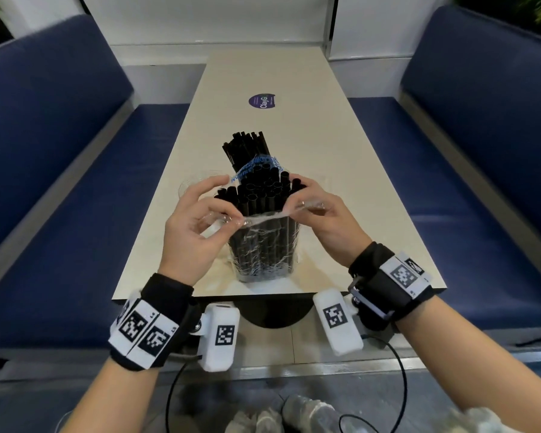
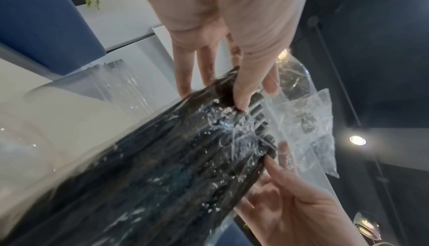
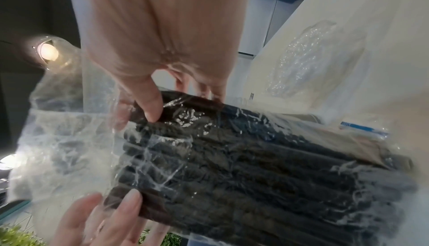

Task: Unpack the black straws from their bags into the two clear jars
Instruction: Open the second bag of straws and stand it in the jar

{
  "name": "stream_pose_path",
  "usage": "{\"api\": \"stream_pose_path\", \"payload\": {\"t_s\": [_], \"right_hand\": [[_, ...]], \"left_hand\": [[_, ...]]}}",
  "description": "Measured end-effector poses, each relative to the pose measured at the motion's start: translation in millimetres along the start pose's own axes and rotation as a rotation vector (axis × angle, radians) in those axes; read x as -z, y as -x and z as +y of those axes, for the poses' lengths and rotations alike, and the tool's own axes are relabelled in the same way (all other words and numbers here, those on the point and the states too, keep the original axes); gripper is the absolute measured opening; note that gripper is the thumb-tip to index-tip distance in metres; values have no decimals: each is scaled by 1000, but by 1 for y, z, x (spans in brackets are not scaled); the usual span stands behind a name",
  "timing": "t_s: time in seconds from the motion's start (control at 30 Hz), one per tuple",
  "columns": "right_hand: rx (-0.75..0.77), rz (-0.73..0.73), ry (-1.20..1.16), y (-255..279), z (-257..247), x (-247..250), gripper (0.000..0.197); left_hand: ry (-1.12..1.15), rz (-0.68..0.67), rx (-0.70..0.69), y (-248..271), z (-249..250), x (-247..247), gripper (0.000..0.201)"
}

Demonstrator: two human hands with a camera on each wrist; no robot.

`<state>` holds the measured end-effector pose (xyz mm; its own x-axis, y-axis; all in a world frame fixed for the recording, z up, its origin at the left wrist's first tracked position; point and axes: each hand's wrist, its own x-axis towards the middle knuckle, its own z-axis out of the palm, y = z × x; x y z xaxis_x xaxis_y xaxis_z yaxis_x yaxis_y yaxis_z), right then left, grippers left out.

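Note:
A clear plastic bag (image 1: 264, 257) full of black straws (image 1: 263, 192) stands upright near the table's front edge, with the straw tops poking out of its open mouth. My left hand (image 1: 208, 207) pinches the bag's rim on the left, and my right hand (image 1: 306, 196) pinches it on the right, so the film is stretched between them. In the left wrist view my thumb presses on the straws (image 2: 162, 176) through the bag (image 2: 304, 121). A clear jar (image 1: 190, 185) stands behind my left hand. Thinner black straws (image 1: 244, 146) stand behind the bag; their holder is hidden.
The long beige table (image 1: 294, 76) carries a round purple sticker (image 1: 262, 101) further back. A crumpled empty bag (image 3: 313, 57) lies on the table to the right. Blue padded benches (image 1: 44, 126) run along both sides.

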<state>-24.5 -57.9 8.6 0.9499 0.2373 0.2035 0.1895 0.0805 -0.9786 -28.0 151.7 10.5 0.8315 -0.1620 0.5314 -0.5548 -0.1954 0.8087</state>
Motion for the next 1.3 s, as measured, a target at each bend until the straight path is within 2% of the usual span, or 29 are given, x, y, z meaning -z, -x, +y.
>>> {"api": "stream_pose_path", "payload": {"t_s": [0.07, 0.17, 0.23, 0.33, 0.37, 0.4, 0.5, 0.6, 0.67, 0.77, 0.87, 1.07, 1.3], "right_hand": [[-34, 20, 24, 1, 2, 1, 32], [-38, 57, 43, 3, 8, 3, 51], [-47, 30, 43, 8, 4, 4, 45], [-38, -11, -19, 12, 0, 4, 34], [-27, -23, -59, 12, -3, 3, 27], [-18, -43, -100, 12, -5, 3, 29], [-44, -18, -144, 11, -4, 2, 27], [6, 22, -31, 6, 1, 0, 7], [22, -1, 6, 5, 3, 1, 32], [22, -26, 111, 5, -2, 3, 54], [-2, -39, 213, 2, -7, 5, 55], [-80, -72, 251, -5, -18, 5, 69], [-152, -198, 354, -10, -22, 5, 88]], "left_hand": [[-41, 11, -21, 1, -5, -1, 37], [-113, -15, -47, 6, -12, -5, 14], [-148, -54, -50, 11, -14, -4, 15], [0, -81, 63, 16, -5, -4, 32], [57, -59, 100, 16, -1, -5, 33], [81, -20, 138, 15, 2, -7, 32], [-35, 67, 177, 11, 3, -13, 7], [-87, 72, 139, 8, -4, -15, 41], [-71, 50, 137, 6, -4, -13, 55], [-158, -23, 98, 4, -4, -11, 61], [-170, -96, 127, 0, -2, -7, 68], [-188, -187, 158, -9, 0, -2, 79], [-215, -372, 138, -19, -2, 0, 97]]}}
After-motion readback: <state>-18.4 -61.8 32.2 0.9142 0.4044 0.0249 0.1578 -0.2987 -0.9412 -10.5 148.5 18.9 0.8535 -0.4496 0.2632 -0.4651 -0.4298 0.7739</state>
